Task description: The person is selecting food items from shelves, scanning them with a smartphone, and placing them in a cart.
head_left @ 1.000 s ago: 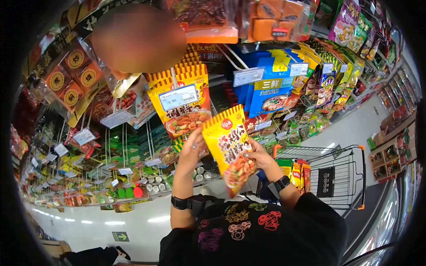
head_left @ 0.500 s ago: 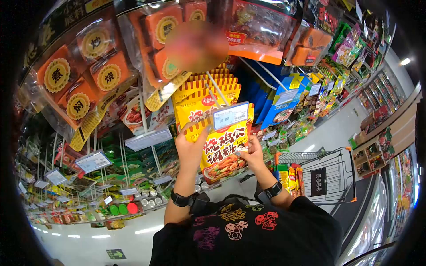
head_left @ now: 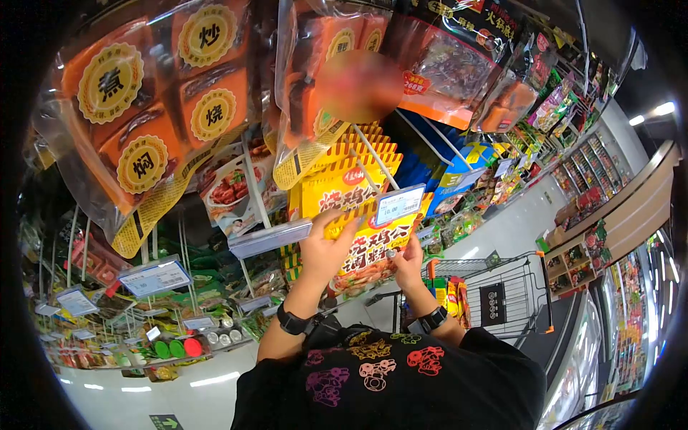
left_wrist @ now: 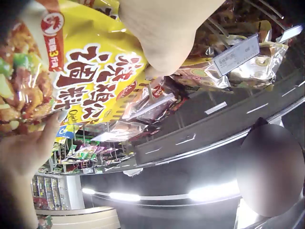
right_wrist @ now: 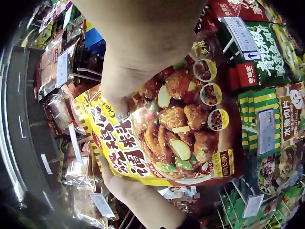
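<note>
A yellow seasoning packet [head_left: 369, 247] with Chinese lettering and a picture of cooked chicken is held between both hands, just in front of a row of matching packets [head_left: 333, 190] on a hook. My left hand [head_left: 320, 251] grips its left edge. On the right edge my right hand [head_left: 409, 264] pinches it, thumb on the front face. A price tag [head_left: 399, 206] on the hook's end covers part of the packet's top in the head view. Its printed food picture [right_wrist: 178, 124] fills the middle of the right wrist view.
Large bags of orange blocks [head_left: 140, 100] hang at upper left, beside another price tag [head_left: 270, 239]. Blue packets [head_left: 459, 179] hang to the right. A shopping cart [head_left: 494, 294] holding several packets stands at lower right, with a wooden display [head_left: 580, 258] beyond it.
The packet went from tilted and lower, in front of the shelf, to more upright at the hanging row behind the price tag. The head view has moved closer to the shelf.
</note>
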Demonstrator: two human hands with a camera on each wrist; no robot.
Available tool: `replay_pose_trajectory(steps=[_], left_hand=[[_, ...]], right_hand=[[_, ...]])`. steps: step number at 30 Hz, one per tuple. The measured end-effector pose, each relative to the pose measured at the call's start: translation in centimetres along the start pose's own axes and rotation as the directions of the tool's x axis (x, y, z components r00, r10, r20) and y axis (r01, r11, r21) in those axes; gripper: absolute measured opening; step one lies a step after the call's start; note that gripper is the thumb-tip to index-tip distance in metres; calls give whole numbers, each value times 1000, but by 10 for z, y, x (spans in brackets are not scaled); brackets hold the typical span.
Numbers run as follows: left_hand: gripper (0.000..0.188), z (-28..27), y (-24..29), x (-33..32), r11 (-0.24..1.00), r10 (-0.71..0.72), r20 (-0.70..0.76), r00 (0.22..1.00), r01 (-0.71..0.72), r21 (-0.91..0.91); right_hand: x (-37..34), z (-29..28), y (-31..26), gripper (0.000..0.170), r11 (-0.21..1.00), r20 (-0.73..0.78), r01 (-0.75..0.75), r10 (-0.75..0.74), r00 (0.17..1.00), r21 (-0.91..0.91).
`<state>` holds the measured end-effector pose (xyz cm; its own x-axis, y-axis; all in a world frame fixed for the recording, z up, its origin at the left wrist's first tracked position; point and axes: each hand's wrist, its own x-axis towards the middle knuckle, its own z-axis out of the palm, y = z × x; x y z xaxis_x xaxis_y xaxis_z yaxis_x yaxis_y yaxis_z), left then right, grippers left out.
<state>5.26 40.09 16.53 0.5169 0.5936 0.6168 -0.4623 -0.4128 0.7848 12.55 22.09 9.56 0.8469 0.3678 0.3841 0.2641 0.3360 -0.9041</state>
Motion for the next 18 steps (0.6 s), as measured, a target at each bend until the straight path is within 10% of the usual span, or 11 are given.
replay_pose_trajectory(steps=[18], left_hand=[[27,9,-3,8,988,-105,13,994,106,-111]], right_hand=[[6,7,-3,49,990,-50,-123,126,991,74]])
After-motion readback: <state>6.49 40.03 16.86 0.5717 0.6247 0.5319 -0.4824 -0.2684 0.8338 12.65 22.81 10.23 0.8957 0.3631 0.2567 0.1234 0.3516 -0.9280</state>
